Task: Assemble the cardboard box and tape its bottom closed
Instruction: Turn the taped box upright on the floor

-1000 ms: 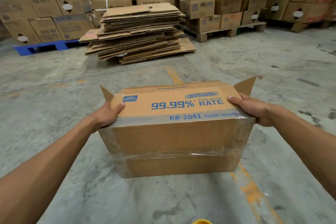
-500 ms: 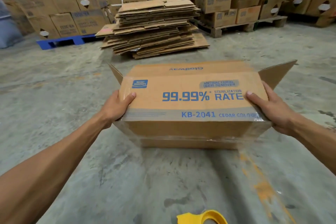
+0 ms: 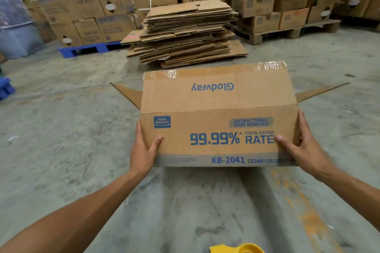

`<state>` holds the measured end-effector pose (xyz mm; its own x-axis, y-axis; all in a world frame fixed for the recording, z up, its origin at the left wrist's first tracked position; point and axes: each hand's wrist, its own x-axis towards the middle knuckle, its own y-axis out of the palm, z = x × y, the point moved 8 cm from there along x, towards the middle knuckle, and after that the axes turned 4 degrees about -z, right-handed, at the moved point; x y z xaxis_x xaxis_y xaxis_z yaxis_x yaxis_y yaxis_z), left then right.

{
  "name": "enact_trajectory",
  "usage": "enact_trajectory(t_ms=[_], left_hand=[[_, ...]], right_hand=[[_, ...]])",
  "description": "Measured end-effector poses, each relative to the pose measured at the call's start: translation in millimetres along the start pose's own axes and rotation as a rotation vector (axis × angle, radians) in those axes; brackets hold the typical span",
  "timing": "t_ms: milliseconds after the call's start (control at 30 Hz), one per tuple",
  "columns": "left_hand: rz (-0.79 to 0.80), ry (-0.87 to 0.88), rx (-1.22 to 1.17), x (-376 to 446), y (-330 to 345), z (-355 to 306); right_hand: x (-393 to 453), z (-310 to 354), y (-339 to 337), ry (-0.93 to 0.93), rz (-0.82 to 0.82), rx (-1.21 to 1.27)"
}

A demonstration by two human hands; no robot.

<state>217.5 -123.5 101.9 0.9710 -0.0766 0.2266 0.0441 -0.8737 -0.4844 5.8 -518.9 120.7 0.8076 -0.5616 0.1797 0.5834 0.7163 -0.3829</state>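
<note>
The person is holding a cardboard box (image 3: 218, 121) out in front with both arms stretched forward, above a bare concrete floor (image 3: 61, 150). The left hand (image 3: 144, 150) is gripping the box's left end, thumb pressed onto the printed face and fingers wrapped around the side. The right hand (image 3: 302, 146) is grasping the right end the same way, thumb lying by the word "RATE". So each grip is clenched on the box. The box is tilting away from the camera, showing the printed side panel nearest and a long flap beyond it, with shiny clear tape (image 3: 271, 65) along that flap's far edge. Two short flaps (image 3: 129, 93) are sticking out at the left and right. Beyond the box, a pile of flattened cardboard (image 3: 185, 33) is lying on the floor, with stacked boxes on pallets behind. A yellow tape dispenser (image 3: 238, 248) is peeking in at the bottom edge.
</note>
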Motion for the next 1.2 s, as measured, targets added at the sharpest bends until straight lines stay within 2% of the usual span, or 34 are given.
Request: enact_trajectory(t_ms=[167,267,533,733,833,933,1033,1200], left_hand=[[-0.005,0.04,0.098,-16,4,7],[0.008,0.066,0.133,-21,6,14],[0.142,0.11,0.273,-32,20,39],[0.104,0.143,0.216,-49,31,39],[0.173,0.118,0.217,-63,37,55],[0.306,0.063,0.217,-70,46,76],[0.402,0.0,0.277,-69,53,88],[0.332,-0.177,0.333,-68,61,88]], right_hand=[[-4,-12,-4,0.02,-0.029,-0.201],[-5,-20,-2,0.032,-0.013,-0.224],[-12,-40,8,0.014,-0.018,-0.344],[-26,-58,14,0.016,0.026,-0.378],[-36,-73,19,0.046,0.099,-0.387],[-40,-88,24,0.145,0.194,-0.399],[-36,-97,25,0.217,0.241,-0.488],[-36,-95,33,0.314,0.174,-0.58]])
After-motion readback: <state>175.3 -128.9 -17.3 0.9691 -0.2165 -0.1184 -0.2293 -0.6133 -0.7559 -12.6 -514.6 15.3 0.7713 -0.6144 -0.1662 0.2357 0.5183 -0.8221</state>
